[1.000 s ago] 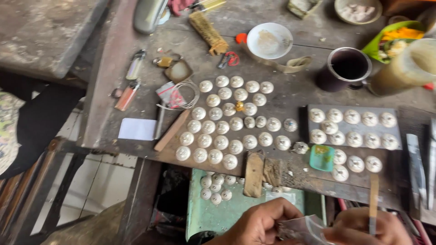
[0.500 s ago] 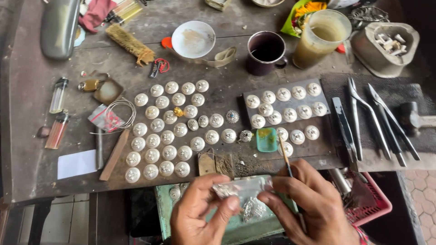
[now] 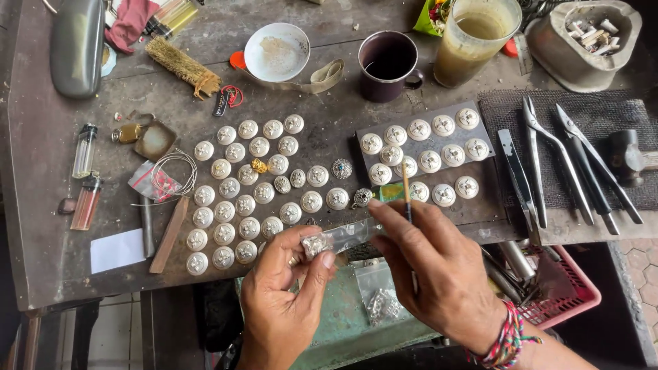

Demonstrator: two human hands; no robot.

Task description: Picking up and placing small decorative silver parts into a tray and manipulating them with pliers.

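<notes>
My left hand (image 3: pixel 284 291) pinches the end of a small clear plastic bag (image 3: pixel 339 238) with silvery metal bits inside. My right hand (image 3: pixel 439 270) holds the bag's other end and a thin wooden stick (image 3: pixel 406 192) that points up. Both hands hover at the near edge of the dark workbench (image 3: pixel 48 226). Just beyond them lie several round white shell-like buttons with silver centres (image 3: pixel 253 185). More of these buttons sit on a dark slab (image 3: pixel 426 145). Another small bag of silver parts (image 3: pixel 380 301) lies on a green surface below my hands.
Pliers and cutters (image 3: pixel 562 161) lie on a dark mat at right, beside a hammer head (image 3: pixel 620 154). At the back stand a dark mug (image 3: pixel 389 65), a cloudy glass (image 3: pixel 474 38), a white bowl (image 3: pixel 276 51) and a brush (image 3: pixel 181 65). Two lighters (image 3: pixel 86 178) rest at left. A red basket (image 3: pixel 562 291) sits below right.
The view has swung right and closer over the bench. My hands rose from below the edge to the bench front, now stretching the small bag between them, stick upright.
</notes>
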